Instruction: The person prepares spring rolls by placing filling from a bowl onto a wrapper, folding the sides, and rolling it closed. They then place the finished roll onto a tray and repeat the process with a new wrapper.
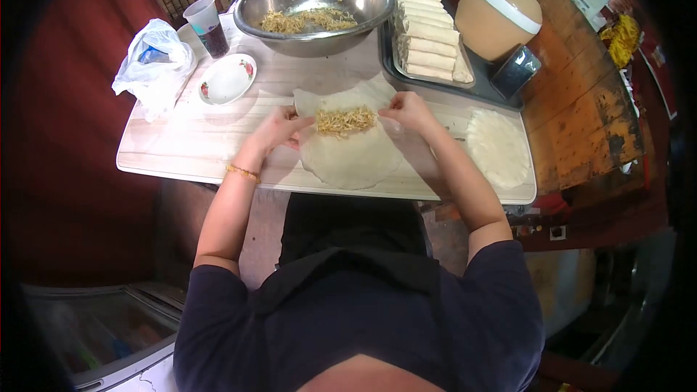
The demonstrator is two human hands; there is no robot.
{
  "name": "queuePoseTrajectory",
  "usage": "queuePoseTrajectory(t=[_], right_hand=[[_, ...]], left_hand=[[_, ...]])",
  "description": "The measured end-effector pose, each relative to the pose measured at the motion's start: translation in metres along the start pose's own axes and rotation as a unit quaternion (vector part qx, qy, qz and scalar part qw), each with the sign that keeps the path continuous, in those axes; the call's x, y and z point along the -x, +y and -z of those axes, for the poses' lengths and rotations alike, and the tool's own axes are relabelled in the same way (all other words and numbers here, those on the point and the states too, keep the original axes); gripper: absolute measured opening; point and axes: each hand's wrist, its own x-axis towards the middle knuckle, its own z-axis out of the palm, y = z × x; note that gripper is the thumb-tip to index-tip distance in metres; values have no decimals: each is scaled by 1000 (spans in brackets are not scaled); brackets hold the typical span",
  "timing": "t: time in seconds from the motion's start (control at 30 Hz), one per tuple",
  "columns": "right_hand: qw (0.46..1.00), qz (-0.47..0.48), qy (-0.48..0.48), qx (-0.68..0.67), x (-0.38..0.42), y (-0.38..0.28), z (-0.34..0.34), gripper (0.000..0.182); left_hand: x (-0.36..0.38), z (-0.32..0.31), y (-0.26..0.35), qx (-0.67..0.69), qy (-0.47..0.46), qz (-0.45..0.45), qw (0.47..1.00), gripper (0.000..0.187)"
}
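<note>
Left hand (276, 129), fingers bent and thumb extended, is at the left side of a thin, pale, round, dough-like sheet (350, 161); whether it is gripping the edge, I cannot tell. Opposite it, the right hand (410, 110) is closed at the fingertips, seemingly pinching the sheet's right side. Between them, on the sheet, lies a short band of yellowish-brown, stringy filling (345, 122). The step in hand looks like handling the sheet's sides at the filling's ends; since the sheet seems delicate, moving it from this hold calls for light, even fingers. The sheet rests on a pale wood-grain table (163, 141). Beyond it stands a wide, shiny steel bowl (312, 45) with more filling inside; beyond and right of it, pale cylindrical rolls (430, 29) are stacked on a dark rectangular tray (457, 90). Right of it lie pale, round, flat wrappers (498, 147); left and beyond, a white floral plate (228, 80).
</note>
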Motion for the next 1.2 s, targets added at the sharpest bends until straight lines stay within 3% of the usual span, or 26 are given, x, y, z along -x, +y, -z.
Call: queuePoseTrajectory(t=[0.17, 0.23, 0.37, 0.43, 0.57, 0.63, 0.83, 0.97, 1.07, 1.13, 1.2], right_hand=[[997, 26, 16, 78, 5, -9, -11, 30], [995, 55, 73, 49, 5, -10, -15, 24], [993, 78, 83, 1, 4, -9, -23, 19], [992, 88, 94, -16, 4, -14, -23, 16], [978, 158, 136, 6, 10, -31, -26, 14], [986, 138, 89, -22, 19, -49, -21, 16], [988, 121, 17, -96, 23, -49, -23, 20], [987, 112, -22, -110, 28, -50, -17, 18], [988, 142, -24, -62, 25, -45, -10, 13], [956, 289, -12, -39, 23, -39, -8, 10], [941, 337, -33, -17, 19, -37, -1, 11]], left_hand=[[-5, -8, -10, -51, 42, -89, 994, 38], [-12, -10, -13, -64, 54, -126, 988, 36], [-32, -12, -27, -93, 106, -188, 972, 39], [-31, -13, -16, -170, 116, -206, 957, 37], [-25, -23, -2, -211, 145, -205, 945, 34], [-21, -29, 4, -114, 121, -149, 975, 35], [-17, -36, 11, -65, 58, -81, 993, 31], [-16, -32, 5, -72, 28, -101, 992, 28], [-11, -30, 5, -163, 39, -178, 970, 24], [-1, -30, 9, -251, 36, -326, 911, 20], [7, -29, 11, -272, 34, -350, 896, 20]])
